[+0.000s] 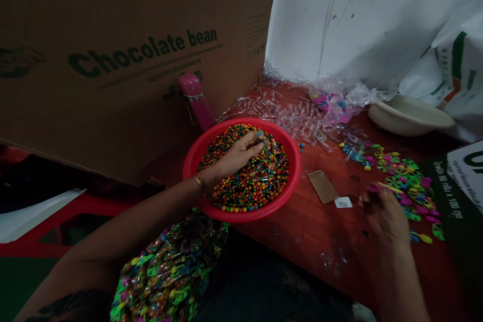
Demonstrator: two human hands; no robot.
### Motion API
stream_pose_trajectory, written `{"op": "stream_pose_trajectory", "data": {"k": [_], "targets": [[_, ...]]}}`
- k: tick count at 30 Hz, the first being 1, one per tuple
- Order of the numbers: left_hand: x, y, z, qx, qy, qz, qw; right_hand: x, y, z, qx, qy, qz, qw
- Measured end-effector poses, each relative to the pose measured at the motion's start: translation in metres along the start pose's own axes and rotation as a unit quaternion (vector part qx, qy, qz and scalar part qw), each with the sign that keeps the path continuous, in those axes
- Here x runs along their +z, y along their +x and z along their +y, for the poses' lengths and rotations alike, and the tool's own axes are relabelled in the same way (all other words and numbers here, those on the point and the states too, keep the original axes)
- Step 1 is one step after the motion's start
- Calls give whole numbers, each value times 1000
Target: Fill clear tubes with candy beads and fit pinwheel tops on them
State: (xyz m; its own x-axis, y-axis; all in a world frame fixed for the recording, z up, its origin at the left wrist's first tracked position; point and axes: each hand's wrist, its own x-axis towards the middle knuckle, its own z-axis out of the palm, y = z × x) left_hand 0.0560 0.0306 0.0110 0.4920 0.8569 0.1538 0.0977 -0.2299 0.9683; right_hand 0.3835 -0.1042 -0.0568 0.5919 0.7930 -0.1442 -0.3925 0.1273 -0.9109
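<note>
My left hand (239, 155) is over a red basin (293, 176) filled with small multicoloured candy beans (241, 191). Its fingers are pinched around what looks like a small clear plastic tube (267, 142), with a bit of blue at the fingertips. To the right, my right hand (387, 214) is closed on a pink and yellow plastic toy piece (381, 188); motion blurs its details. Just beyond that hand lies a pile of bright plastic fan pieces (409, 173) in green, pink, yellow and blue. Clear empty tubes (287, 113) are heaped behind the basin.
A large cardboard box (132, 105) stands at the left, a pink flask (198, 103) against it. A cream bowl (411, 115) sits at the back right. Brown card (322, 186) lies on the red table (302, 231). Filled toys (166, 276) are heaped below the basin.
</note>
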Motion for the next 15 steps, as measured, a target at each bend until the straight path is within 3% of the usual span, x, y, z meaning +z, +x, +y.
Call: {"op": "stream_pose_trajectory", "data": {"k": [4, 8, 11, 15], "targets": [[25, -22, 22, -54, -42, -41, 997, 75, -8, -8, -99, -78, -107, 986], [54, -39, 28, -104, -129, -67, 984, 131, -19, -9, -155, -116, -309, 931], [66, -47, 25, -119, -191, -48, 973, 147, -25, -8, -145, -134, -426, 883], [69, -54, 23, -129, -199, -44, 970, 145, -26, -12, -162, -170, -489, 840]]}}
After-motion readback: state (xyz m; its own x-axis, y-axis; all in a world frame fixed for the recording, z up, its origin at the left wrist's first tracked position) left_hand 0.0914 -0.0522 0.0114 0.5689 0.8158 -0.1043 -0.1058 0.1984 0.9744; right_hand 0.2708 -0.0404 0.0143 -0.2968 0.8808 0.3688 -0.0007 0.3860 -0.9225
